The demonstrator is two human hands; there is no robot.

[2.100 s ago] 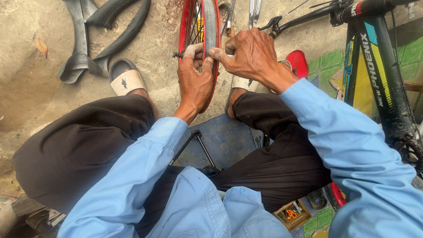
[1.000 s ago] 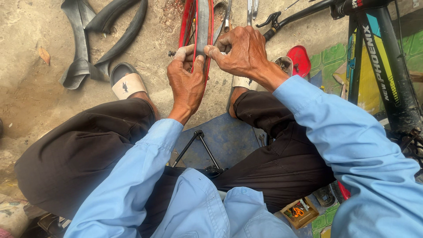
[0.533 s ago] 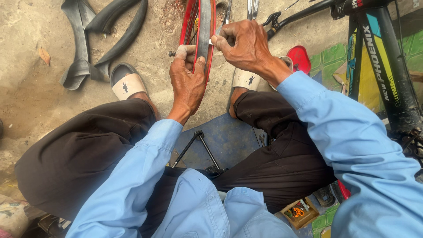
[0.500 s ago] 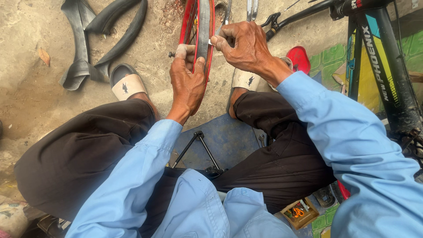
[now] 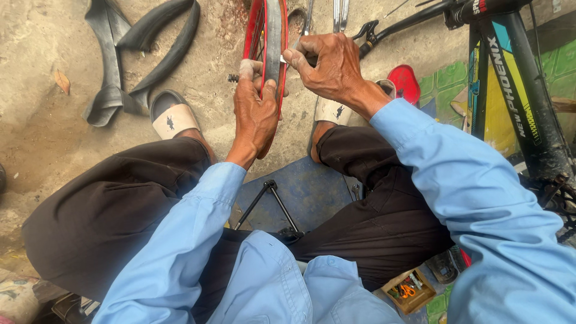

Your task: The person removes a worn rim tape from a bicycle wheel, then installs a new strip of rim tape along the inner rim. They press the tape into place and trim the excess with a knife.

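Head view, red wheel rim (image 5: 264, 36) upright, left hand (image 5: 255, 111) gripping it, right hand (image 5: 327, 63) pinching its edge

Bare dirt ground (image 5: 48, 150) left of red wheel rim (image 5: 255, 30); bicycle frame (image 5: 516, 102) crowding right.

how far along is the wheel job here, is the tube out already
Done, by the look of it: a black inner tube lies loose on the ground to the left, apart from the wheel. In hand: the left hand grips the red wheel rim, upright between the feet, while the right hand pinches something small at the rim's edge. Left: no tyre shows on the rim, and the bicycle frame waits alongside.
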